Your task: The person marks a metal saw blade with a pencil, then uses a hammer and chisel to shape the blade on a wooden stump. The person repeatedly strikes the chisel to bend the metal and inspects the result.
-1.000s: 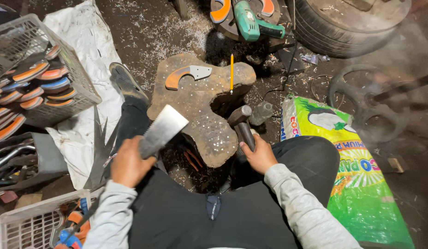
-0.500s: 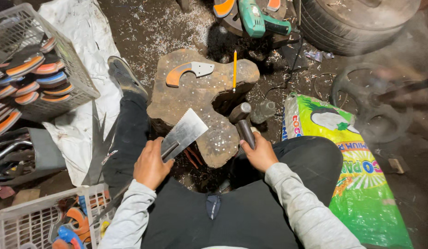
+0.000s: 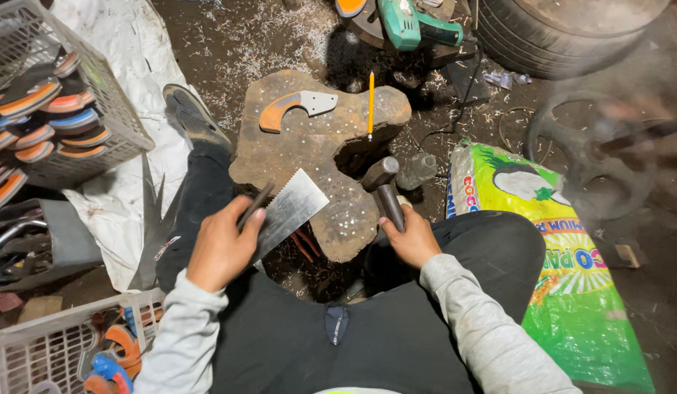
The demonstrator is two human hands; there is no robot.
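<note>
Dim overhead light, blurred right edge

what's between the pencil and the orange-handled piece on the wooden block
Only bare block: in the head view, the stretch of wooden block between the yellow pencil and the orange-handled piece shows just pitted wood with small pale dots.

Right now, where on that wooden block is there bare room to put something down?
The wooden block is free in its middle, between the orange-handled blade and the metal sheet in the left hand. It is crowded by the pencil and hammer, gripped by the right hand.
</note>
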